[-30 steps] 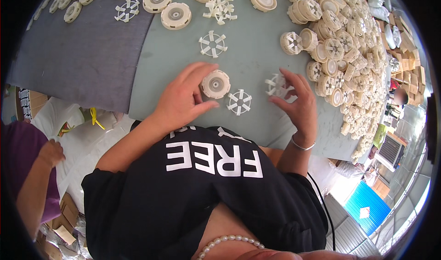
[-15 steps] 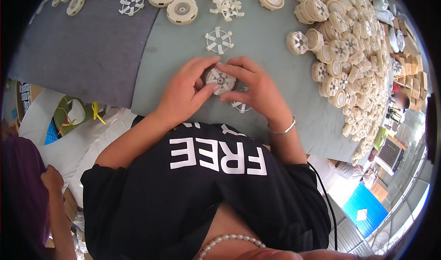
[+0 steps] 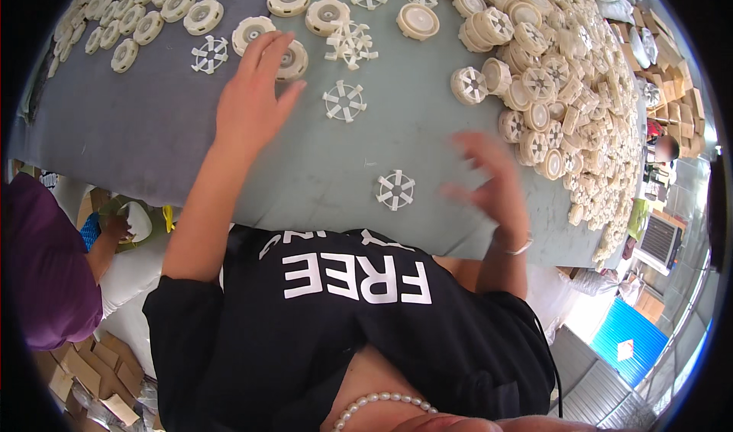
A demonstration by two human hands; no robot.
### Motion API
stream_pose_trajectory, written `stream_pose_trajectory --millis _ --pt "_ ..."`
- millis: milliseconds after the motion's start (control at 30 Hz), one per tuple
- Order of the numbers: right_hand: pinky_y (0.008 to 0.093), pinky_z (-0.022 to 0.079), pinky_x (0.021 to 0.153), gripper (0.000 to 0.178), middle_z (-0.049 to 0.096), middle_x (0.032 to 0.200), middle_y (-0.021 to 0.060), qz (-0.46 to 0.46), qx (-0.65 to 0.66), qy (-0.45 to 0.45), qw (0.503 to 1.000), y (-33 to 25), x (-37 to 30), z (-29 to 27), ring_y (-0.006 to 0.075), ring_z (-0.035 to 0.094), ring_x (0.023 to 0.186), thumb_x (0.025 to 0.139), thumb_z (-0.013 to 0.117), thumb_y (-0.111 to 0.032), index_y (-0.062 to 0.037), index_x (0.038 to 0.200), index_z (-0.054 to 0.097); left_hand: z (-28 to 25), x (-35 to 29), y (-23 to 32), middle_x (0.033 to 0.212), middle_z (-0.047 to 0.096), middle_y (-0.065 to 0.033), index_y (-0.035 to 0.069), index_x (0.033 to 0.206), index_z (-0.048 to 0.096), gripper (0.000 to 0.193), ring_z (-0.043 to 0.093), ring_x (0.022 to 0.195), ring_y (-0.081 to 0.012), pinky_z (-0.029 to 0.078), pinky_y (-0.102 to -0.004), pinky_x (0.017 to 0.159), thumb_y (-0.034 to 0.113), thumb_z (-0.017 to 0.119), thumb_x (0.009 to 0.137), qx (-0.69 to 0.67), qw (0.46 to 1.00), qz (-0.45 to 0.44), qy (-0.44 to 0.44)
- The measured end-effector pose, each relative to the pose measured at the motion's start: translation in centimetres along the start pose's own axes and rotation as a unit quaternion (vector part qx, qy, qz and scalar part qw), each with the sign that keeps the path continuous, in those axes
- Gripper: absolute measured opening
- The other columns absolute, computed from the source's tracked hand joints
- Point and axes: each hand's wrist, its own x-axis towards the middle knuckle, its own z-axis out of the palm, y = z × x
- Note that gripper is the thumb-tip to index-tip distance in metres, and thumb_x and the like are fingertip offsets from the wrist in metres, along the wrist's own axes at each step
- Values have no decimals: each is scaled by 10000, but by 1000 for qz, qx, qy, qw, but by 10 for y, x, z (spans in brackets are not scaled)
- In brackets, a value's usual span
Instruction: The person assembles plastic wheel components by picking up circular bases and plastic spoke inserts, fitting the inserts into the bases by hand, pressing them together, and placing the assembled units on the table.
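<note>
My left hand (image 3: 250, 100) stretches far over the table (image 3: 328, 180). Its fingers are spread, and the fingertips rest on a round cream disc (image 3: 292, 59) in the row of discs there. My right hand (image 3: 495, 178) hovers above the table near the front edge; it is blurred, its fingers are apart and it holds nothing. A white spoked wheel (image 3: 395, 189) lies flat just left of that hand. Another spoked wheel (image 3: 344, 100) lies to the right of my left hand, and a third (image 3: 209, 53) lies to its left.
A big heap of cream discs (image 3: 565, 88) covers the table's right side, and more discs (image 3: 145, 27) line the far left. A person in purple (image 3: 42, 268) works at my left over white bags. Cardboard boxes (image 3: 84, 371) lie on the floor.
Both hands were pressed together on one disc near the front edge. My left hand has since reached out to the far row, and my right hand has swung away to the right, empty.
</note>
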Motion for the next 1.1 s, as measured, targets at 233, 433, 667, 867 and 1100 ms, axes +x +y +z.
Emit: stream_pose_trajectory --millis 233,433,667,867,1100 --pt "366 551 850 619 608 1230 87 -72 31 2 997 -9 0 60 267 630 1043 691 875 -124 -84 1270 659 -6 -16 9 1385 550 -49 181 1402 534 655 645 1118 -295 564 -413 877 189 788 798 2 995 23 -92" --pt "360 559 818 581 606 1220 95 -1 34 9 999 -9 8 46 264 639 994 714 850 -78 -80 1259 649 -11 -74 54 1374 552 -55 185 1400 536 712 654 1077 -280 577 -383 795 167 818 747 -120 964 -36 -236" --pt "292 546 725 567 672 1146 86 -93 36 50 994 -32 20 54 190 639 889 673 872 -70 -39 1208 688 -16 -88 60 1377 531 -60 169 1425 525 726 670 818 -210 562 -328 710 229 836 772 -196 940 -103 -259" --pt "347 572 772 528 659 1177 102 -168 44 26 984 -64 42 81 256 669 986 702 859 -77 -45 1201 690 -12 -100 49 1344 532 -118 50 1398 528 618 629 742 -167 541 -289 687 277 775 879 -350 911 -115 -183" --pt "394 531 907 527 627 1189 96 -212 -18 -33 977 -68 59 82 300 619 1075 736 818 -128 -51 1232 659 -4 -102 45 1347 540 -127 36 1397 532 510 579 704 -140 509 -287 666 134 691 922 -342 918 -118 -164"
